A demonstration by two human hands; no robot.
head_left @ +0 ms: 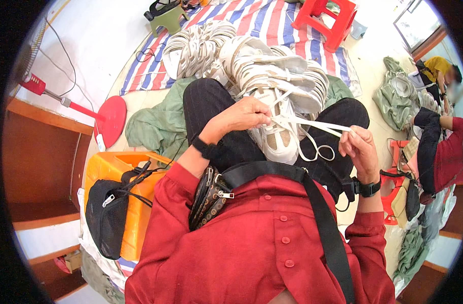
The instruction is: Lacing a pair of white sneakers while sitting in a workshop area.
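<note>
A white sneaker with beige mesh panels (pixel 277 144) rests between my knees, its toe toward me. White shoelace (pixel 315 122) runs from its upper part, pulled out to the right, with a loose loop hanging beside the toe. My right hand (pixel 360 146) pinches the stretched lace well to the right of the shoe. My left hand (pixel 245 112) is closed at the shoe's lacing, thumb and fingertips pressed together on the lace there. Just beyond, a row of similar white sneakers (pixel 272 66) is packed tightly together, and another bunch of sneakers (pixel 198 45) lies to its left.
A striped sheet (pixel 262 17) lies under the shoes, with a red stool (pixel 330 23) at its far right. At left are a red fan base (pixel 111 123) and an orange crate (pixel 97 167) with a black bag (pixel 107 218). Other people (pixel 441 147) sit at right near green sacks (pixel 393 99).
</note>
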